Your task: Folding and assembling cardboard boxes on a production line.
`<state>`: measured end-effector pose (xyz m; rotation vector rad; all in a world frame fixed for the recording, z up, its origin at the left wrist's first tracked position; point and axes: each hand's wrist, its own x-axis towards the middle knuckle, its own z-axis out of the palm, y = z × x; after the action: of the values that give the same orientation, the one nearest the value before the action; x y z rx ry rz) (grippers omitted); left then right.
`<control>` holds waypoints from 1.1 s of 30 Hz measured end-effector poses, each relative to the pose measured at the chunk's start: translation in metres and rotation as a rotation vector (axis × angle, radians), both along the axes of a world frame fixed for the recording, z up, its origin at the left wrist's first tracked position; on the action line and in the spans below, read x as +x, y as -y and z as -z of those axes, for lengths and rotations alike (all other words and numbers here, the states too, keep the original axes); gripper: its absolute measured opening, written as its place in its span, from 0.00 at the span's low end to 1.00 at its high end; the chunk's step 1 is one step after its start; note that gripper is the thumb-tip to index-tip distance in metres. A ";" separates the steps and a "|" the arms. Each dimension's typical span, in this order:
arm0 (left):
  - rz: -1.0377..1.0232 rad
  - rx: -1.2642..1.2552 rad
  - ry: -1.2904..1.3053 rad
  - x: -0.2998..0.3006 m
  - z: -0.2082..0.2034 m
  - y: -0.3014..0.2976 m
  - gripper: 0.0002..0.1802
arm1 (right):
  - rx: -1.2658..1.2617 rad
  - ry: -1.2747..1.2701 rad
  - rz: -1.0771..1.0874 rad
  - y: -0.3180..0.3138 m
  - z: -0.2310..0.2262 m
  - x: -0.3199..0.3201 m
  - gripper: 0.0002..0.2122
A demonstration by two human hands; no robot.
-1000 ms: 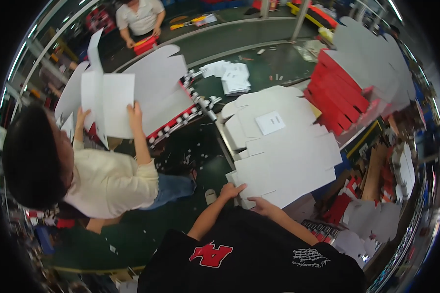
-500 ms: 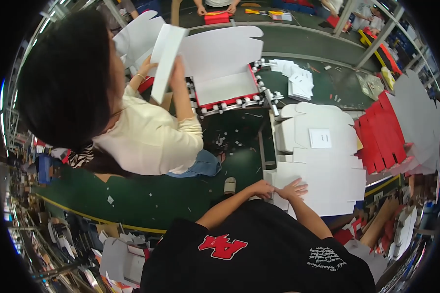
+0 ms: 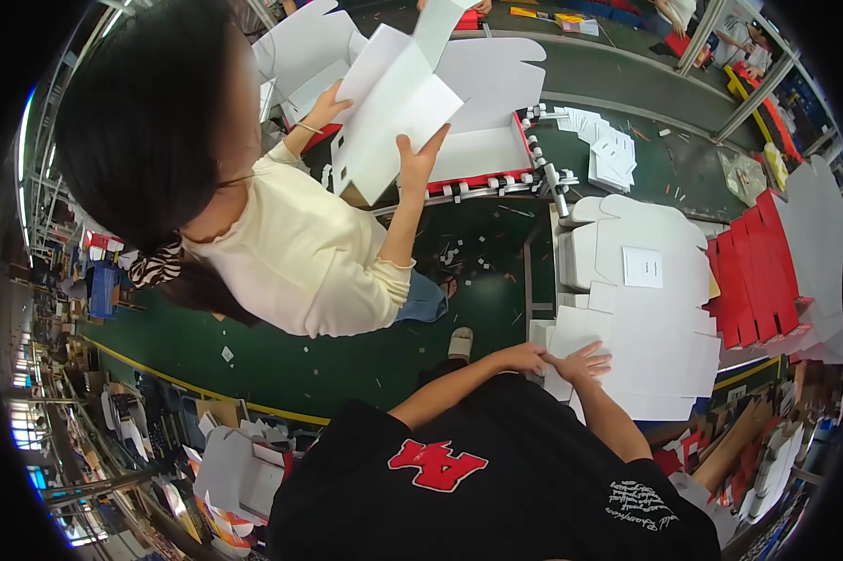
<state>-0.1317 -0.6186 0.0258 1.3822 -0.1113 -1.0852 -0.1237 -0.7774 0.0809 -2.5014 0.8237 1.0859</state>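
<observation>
A stack of flat white cardboard box blanks (image 3: 660, 351) lies at my right. My right hand (image 3: 582, 361) rests on its near left part, palm down with the fingers spread. Next to it, my left hand (image 3: 526, 358) is closed at the stack's left edge, by a small white flap. Its fingertips meet near my right thumb, and what they pinch, if anything, is hidden. A white paper card (image 3: 643, 267) lies on top of the stack, beyond both hands.
At my left, a co-worker (image 3: 300, 252) in a cream top holds a white folded box (image 3: 398, 117). An open red-edged box (image 3: 482, 154) sits on a roller frame. Leaflets (image 3: 612, 157) lie on the bench; red box blanks (image 3: 753, 271) stand at the right.
The co-worker has turned and opened out the white box, so its broad inner faces show. The whole view has shifted slightly, while my hands keep nearly the same place on the stack.
</observation>
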 end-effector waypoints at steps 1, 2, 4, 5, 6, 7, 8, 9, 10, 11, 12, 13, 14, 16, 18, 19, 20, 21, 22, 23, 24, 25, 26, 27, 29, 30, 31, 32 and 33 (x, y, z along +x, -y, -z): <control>0.007 0.002 -0.002 -0.002 -0.002 -0.001 0.19 | 0.002 -0.002 0.007 0.001 0.001 0.000 0.72; -0.010 -0.012 -0.027 -0.003 -0.002 -0.002 0.18 | -0.017 -0.020 -0.013 0.001 0.003 0.002 0.72; -0.019 -0.023 -0.050 -0.007 -0.002 -0.002 0.17 | -0.032 -0.037 -0.026 0.002 0.006 0.003 0.72; -0.014 -0.019 -0.071 -0.011 -0.001 -0.001 0.16 | -0.050 -0.051 -0.053 0.002 0.007 0.003 0.72; -0.009 -0.015 -0.092 -0.013 0.000 0.000 0.15 | -0.068 -0.066 -0.081 0.002 0.008 0.003 0.72; 0.081 -0.022 -0.067 -0.011 0.003 -0.003 0.14 | -0.066 -0.065 -0.079 0.002 0.011 0.003 0.72; 0.082 -0.021 -0.069 -0.013 0.002 -0.002 0.14 | -0.074 -0.053 -0.072 0.002 0.013 0.001 0.72; 0.052 -0.028 -0.046 -0.015 0.001 -0.002 0.15 | -0.082 -0.042 -0.066 0.002 0.015 0.000 0.72; 0.022 -0.034 -0.023 -0.017 0.000 -0.002 0.17 | -0.083 -0.044 -0.066 0.002 0.017 -0.001 0.72; 0.029 -0.036 -0.025 -0.016 -0.007 -0.002 0.17 | -0.081 -0.046 -0.057 0.004 0.019 -0.002 0.72; 0.075 0.006 0.098 -0.015 -0.013 -0.003 0.20 | -0.079 -0.048 -0.048 0.006 0.020 -0.003 0.72; 0.122 0.046 0.220 -0.014 -0.019 -0.003 0.24 | -0.081 -0.051 -0.039 0.008 0.022 -0.003 0.72; 0.122 0.046 0.214 -0.016 -0.016 -0.003 0.24 | -0.098 -0.071 -0.052 0.004 0.020 -0.002 0.72; 0.157 0.117 0.554 -0.020 -0.009 -0.004 0.31 | -0.115 -0.115 -0.082 -0.001 0.013 0.003 0.71; 0.224 0.159 0.432 -0.015 -0.016 -0.006 0.34 | -0.148 -0.121 -0.080 0.001 0.017 0.004 0.72; 0.253 0.153 0.396 -0.011 -0.021 -0.008 0.34 | -0.129 -0.121 -0.079 0.003 0.016 0.005 0.72; 0.288 0.196 0.364 -0.005 -0.030 -0.007 0.34 | -0.134 -0.125 -0.071 0.005 0.014 0.006 0.72; 0.279 0.218 0.400 -0.004 -0.025 -0.009 0.33 | -0.134 -0.130 -0.080 0.002 0.010 0.007 0.72; 0.271 0.239 0.435 -0.006 -0.020 -0.009 0.33 | -0.146 -0.164 -0.119 0.001 0.003 0.008 0.71; 0.257 0.264 0.540 -0.008 -0.016 -0.009 0.33 | -0.156 -0.174 -0.124 0.000 0.001 0.011 0.71; 0.269 0.298 0.562 -0.010 -0.014 -0.010 0.33 | -0.166 -0.184 -0.128 0.000 -0.001 0.011 0.71; 0.281 0.292 0.556 -0.013 -0.010 -0.011 0.34 | -0.164 -0.194 -0.130 -0.002 -0.005 0.009 0.70; 0.311 0.286 0.552 -0.012 -0.010 -0.010 0.36 | -0.168 -0.207 -0.135 -0.003 -0.009 0.009 0.70; 0.320 0.279 0.556 -0.012 -0.009 -0.010 0.36 | -0.171 -0.206 -0.124 -0.003 -0.009 0.009 0.70; 0.372 0.355 0.559 -0.016 -0.006 -0.009 0.38 | -0.176 -0.229 -0.150 -0.003 -0.008 0.007 0.70; 0.370 0.345 0.558 -0.017 -0.003 -0.009 0.38 | -0.185 -0.232 -0.149 -0.003 -0.009 0.007 0.70; 0.373 0.357 0.585 -0.017 0.001 -0.011 0.39 | -0.179 -0.226 -0.158 -0.005 -0.011 0.008 0.70; 0.385 0.365 0.610 -0.019 0.003 -0.012 0.40 | -0.173 -0.223 -0.159 -0.005 -0.012 0.007 0.70; 0.410 0.381 0.621 -0.016 -0.007 -0.012 0.40 | -0.183 -0.213 -0.169 -0.003 -0.007 0.004 0.69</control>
<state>-0.1481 -0.6064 0.0328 2.0734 -0.6935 -0.9984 -0.1193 -0.7745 0.0882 -2.6797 0.8118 1.4120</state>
